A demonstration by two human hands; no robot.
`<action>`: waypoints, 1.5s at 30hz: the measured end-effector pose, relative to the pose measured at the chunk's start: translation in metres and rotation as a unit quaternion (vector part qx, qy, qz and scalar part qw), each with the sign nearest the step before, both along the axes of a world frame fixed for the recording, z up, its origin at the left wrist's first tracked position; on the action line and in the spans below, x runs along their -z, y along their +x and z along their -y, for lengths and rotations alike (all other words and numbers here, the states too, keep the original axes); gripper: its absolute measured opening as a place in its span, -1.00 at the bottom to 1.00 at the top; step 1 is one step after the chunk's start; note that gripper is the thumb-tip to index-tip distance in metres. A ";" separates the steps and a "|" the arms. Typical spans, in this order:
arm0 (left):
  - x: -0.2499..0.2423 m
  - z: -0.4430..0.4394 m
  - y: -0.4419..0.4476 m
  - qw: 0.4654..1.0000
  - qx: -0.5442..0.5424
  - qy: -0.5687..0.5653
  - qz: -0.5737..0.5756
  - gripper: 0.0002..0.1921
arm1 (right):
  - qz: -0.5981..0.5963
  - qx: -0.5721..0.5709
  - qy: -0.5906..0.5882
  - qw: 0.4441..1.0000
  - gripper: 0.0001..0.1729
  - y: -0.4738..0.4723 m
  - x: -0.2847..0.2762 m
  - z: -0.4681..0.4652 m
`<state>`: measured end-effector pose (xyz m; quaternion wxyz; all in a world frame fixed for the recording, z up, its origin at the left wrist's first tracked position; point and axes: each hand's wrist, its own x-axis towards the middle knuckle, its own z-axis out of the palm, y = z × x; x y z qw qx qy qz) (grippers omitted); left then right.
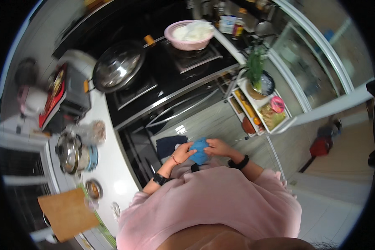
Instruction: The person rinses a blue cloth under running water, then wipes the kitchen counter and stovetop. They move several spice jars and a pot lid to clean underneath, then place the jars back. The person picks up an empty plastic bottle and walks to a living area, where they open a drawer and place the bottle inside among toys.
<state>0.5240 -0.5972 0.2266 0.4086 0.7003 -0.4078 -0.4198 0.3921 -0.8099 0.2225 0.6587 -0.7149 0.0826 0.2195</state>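
Observation:
A crumpled blue cloth (199, 151) is held in front of my body, over the floor. My left hand (183, 152) grips its left side, with the thumb lying on top. On the opposite side, my right hand (218, 147) pinches the cloth between curled fingers. Beyond my left hand, a dark navy fabric (171, 145) shows low down; what it rests on I cannot tell.
A lidded wok (118, 67) and a pink basket (187, 43) sit on the black gas stove (157, 68). To the right stands a white trolley (282, 120) with scallions (255, 67). The left white counter (118, 168) carries a glass-lidded pot (69, 154) and a wooden board (68, 212).

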 end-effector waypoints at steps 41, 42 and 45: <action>-0.051 -0.178 0.234 0.780 -0.420 -0.336 -0.319 -0.69 | 0.301 -0.129 -0.253 0.910 -0.49 0.663 -0.162 -0.094; -0.051 -0.183 0.240 0.775 -0.431 -0.334 -0.318 -0.69 | 0.304 -0.125 -0.271 0.905 -0.50 0.667 -0.158 -0.089; -0.052 -0.187 0.264 0.770 -0.456 -0.334 -0.296 -0.70 | 0.273 -0.151 -0.286 0.906 -0.51 0.674 -0.160 -0.087</action>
